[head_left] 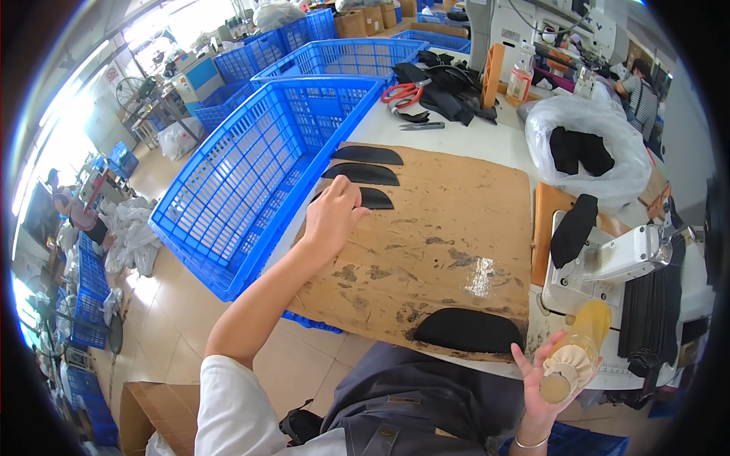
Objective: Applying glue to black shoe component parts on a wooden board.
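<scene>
My left hand is over the left side of a brown cardboard sheet, its fingers bent down onto a black half-oval fabric piece. The fingertips and part of that piece are hidden by the hand. Two similar pieces lie just beyond it in a row. A larger black half-oval piece rests at the near right edge of the cardboard. Beside it my right hand holds a yellowish bottle tilted, with beige cloth round its lower end; two fingers stick out from it.
A blue plastic crate stands against the cardboard's left side. Red-handled scissors, a small cutter and black scraps lie at the back. On the right are a white plastic bag and a white sewing machine.
</scene>
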Demonstrator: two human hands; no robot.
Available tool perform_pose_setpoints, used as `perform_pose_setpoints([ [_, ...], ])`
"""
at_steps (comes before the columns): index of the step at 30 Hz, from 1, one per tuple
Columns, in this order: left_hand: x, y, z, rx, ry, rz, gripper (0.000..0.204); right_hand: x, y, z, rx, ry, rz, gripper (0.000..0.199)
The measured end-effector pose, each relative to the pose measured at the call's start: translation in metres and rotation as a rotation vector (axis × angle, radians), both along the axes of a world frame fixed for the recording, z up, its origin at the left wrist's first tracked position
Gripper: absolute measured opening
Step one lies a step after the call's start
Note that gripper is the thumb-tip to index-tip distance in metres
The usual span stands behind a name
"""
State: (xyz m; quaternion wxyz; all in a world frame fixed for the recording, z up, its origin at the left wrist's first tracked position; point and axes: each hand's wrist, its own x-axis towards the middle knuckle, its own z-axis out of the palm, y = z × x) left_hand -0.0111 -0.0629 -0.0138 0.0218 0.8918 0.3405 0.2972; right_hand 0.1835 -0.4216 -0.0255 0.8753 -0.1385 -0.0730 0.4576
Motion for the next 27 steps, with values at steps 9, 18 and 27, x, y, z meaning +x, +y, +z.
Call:
perform_pose_setpoints([
  [9,-0.031,0.012,0.017,0.165,0.252,0.179,0.047,0.007,-0.003,-0.007,0.105,-0.175,0.101,0.066],
  [18,-0.029,0.02,0.009,0.09,0.196,0.122,0.042,0.002,-0.008,-0.006,0.079,-0.111,0.088,0.068],
  [27,-0.05,0.001,-0.018,0.049,0.069,0.075,0.026,0.006,-0.003,-0.008,0.108,-0.232,0.124,0.065],
])
